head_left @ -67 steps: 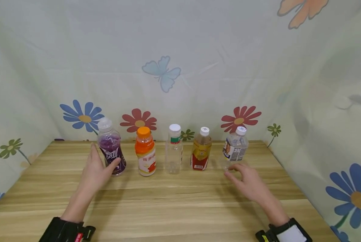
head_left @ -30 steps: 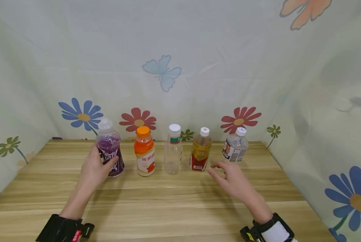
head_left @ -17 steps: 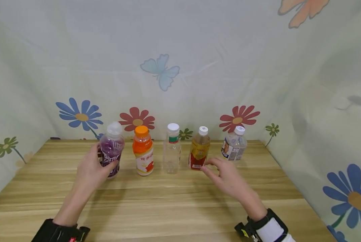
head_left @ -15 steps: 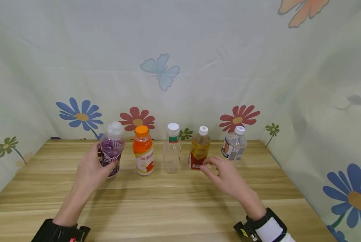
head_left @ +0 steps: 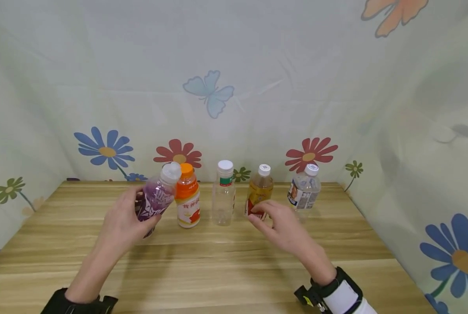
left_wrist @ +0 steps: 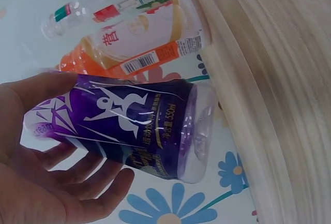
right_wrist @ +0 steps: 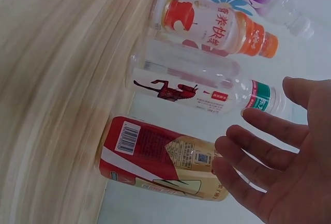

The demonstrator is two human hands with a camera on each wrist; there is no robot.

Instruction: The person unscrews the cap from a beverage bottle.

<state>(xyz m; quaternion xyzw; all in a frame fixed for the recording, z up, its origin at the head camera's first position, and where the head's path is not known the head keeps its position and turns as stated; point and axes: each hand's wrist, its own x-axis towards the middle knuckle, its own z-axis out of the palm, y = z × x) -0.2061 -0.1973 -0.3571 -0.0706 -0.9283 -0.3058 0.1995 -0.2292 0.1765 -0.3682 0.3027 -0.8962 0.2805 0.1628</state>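
Observation:
My left hand [head_left: 124,218] grips a purple-labelled drink bottle [head_left: 157,196], thumb on one side and fingers behind. The bottle leans to the right, its clear cap in front of the orange-capped bottle [head_left: 188,205]; in the left wrist view the purple bottle's base [left_wrist: 199,136] appears raised off the table. My right hand [head_left: 285,226] holds nothing, its fingers loosely bent in front of the red-and-gold tea bottle [head_left: 260,192]. In the right wrist view, the fingertips [right_wrist: 235,133] are near that bottle and the clear white-capped bottle [right_wrist: 181,84]; whether they touch is unclear.
A small clear bottle [head_left: 305,192] with a printed label stands at the right end of the row. All the bottles stand near the back edge of the wood-grain table [head_left: 202,274]. Behind it hangs a flowered curtain [head_left: 257,109].
My left hand has closed round the purple bottle, lifted it and tilted it rightward. My right hand has moved left, from the small clear bottle to in front of the tea bottle.

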